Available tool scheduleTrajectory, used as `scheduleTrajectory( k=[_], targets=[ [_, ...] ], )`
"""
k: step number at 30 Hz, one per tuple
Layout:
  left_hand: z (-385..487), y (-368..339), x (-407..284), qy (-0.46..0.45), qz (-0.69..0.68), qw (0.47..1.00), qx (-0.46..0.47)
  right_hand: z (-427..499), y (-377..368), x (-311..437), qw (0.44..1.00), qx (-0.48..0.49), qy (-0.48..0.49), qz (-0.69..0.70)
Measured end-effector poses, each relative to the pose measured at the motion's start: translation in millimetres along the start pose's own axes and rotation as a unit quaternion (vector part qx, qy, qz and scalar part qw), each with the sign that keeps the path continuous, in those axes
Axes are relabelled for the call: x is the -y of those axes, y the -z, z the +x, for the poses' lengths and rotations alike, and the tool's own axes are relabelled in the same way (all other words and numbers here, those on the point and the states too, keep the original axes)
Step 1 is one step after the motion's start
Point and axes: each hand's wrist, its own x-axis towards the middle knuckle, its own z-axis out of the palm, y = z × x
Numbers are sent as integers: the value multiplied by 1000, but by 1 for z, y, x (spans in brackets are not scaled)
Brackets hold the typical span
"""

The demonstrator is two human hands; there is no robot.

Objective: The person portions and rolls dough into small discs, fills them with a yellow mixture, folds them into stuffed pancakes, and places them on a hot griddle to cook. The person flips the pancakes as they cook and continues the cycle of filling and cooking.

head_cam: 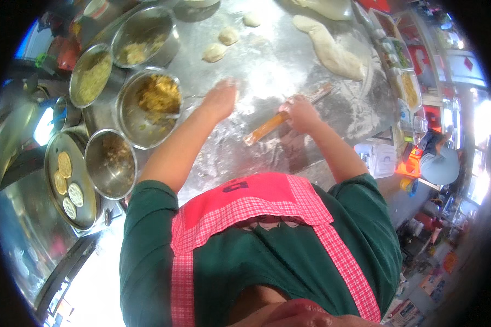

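My right hand (300, 113), dusted with flour, is closed around a wooden rolling pin (266, 128) that lies slantwise over the floured metal worktop (311, 92). My left hand (222, 98) is over the worktop to the left, fingers bent. Something pale shows at its fingertips, but whether it grips dough is hidden. Beyond it sit small round dough pieces: a filled-looking one (214, 52), one beside it (228, 36) and a paler one (252, 19). At the far right of the worktop lies a long strip of dough (331, 51).
Steel bowls line the left: yellow filling (159, 96), shredded greens (92, 79), pale mixture (137, 51), and meat-like filling (116, 153). Several flatbreads lie on a round griddle (82, 163). Ingredient trays (411, 90) border the right edge. Another person (440, 163) is at far right.
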Motion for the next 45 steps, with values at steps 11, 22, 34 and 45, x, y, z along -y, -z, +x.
scheduleTrajectory(
  k=[11, 22, 34, 45],
  targets=[
    [54, -5, 7, 89, 49, 987, 120, -18, -48, -48, 982, -110, 98, 117],
    [91, -46, -33, -53, 28, 993, -102, -24, -31, -33, 984, -101, 85, 118],
    [126, -49, -11, -3, -30, 999, -18, -50, -50, -45, 987, -101, 57, 108],
    [36, -90, -58, 97, -290, 952, -21, 24, -31, -28, 990, -132, -25, -35]
  ],
)
